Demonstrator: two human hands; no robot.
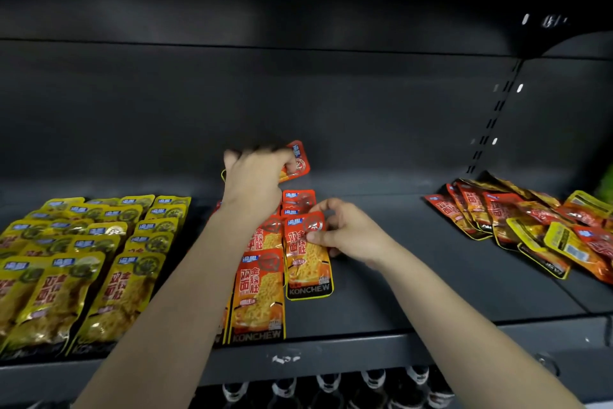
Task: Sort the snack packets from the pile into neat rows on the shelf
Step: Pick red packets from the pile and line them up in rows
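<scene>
- Two red packets are being handled at once. The left hand [255, 179] has its fingers curled round a lifted red packet [299, 159], which sticks out tilted past the fingertips, clear of the shelf surface.
- Just to the right of the left wrist, the right hand [345, 232] pinches the top right edge of a flat red packet [306, 259] between thumb and forefinger. That packet lies face up, with KONCHEW printed along its near end.
- Between the two hands and under the left forearm lie the red rows [260, 292], packets overlapping from back to front, the nearest one reaching the shelf's front edge.
- Left of the left forearm, yellow packets [83, 262] lie face up in several overlapping rows.
- Well to the right of the right hand sits the unsorted pile [524, 229] — red and yellow packets heaped at mixed angles.
- All of it rests on a dark grey shelf [414, 302], with a slotted upright [491, 123] on the back wall above the pile.
- Below the forearms, under the shelf's front lip, bottle tops [331, 383] stand in a row.
</scene>
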